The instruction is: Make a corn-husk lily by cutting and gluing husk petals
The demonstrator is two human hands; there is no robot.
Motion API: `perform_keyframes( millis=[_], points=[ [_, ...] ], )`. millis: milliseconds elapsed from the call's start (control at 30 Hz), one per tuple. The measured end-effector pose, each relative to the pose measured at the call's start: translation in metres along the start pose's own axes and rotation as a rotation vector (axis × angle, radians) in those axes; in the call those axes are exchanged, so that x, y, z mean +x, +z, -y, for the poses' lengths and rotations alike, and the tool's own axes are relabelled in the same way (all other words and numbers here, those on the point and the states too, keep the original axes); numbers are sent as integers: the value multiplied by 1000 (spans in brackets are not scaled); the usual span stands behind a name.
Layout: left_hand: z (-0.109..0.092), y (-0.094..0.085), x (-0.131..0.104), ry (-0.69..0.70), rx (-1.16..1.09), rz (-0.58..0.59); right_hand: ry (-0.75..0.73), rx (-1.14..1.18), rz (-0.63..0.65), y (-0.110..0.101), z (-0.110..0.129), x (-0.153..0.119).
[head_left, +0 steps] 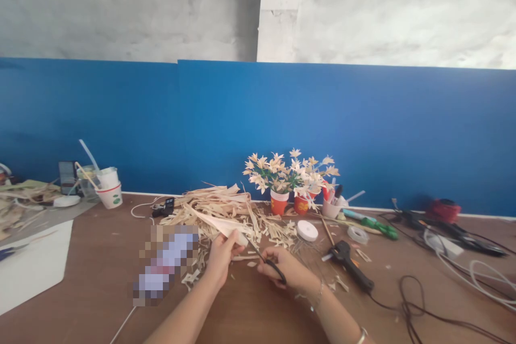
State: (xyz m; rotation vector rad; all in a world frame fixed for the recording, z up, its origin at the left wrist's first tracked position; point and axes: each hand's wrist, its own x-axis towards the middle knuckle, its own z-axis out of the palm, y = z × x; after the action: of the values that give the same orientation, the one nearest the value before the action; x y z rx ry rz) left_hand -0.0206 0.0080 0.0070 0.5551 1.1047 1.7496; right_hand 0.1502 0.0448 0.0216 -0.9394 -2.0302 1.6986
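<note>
Bare forearms (183,309) extend, left grip (221,256) pinching a papery, tapered strip (220,224), right grip (287,267) clasping slender scissors (276,269).

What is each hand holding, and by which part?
The left hand pinches a pale husk-like strip near its end closest to the scissors; the right hand holds those scissors by the handles.

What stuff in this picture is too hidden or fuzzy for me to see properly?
All in the head view:
Pixelated patch: big blocks hide what is there.
Scissors: the right hand covers part of the handles.
Pale strip: the left hand covers part of it.
White sheet: cut off by the picture's left edge.
Red cups: their yellow marks are too small and blurry.
</note>
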Motion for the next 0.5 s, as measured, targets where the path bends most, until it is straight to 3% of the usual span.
perform_keyframes(
  millis=[500],
  points=[
    [-9, -6, 3, -54, 160, 74, 37, -120, 37, -11, 2, -6]
  ],
)
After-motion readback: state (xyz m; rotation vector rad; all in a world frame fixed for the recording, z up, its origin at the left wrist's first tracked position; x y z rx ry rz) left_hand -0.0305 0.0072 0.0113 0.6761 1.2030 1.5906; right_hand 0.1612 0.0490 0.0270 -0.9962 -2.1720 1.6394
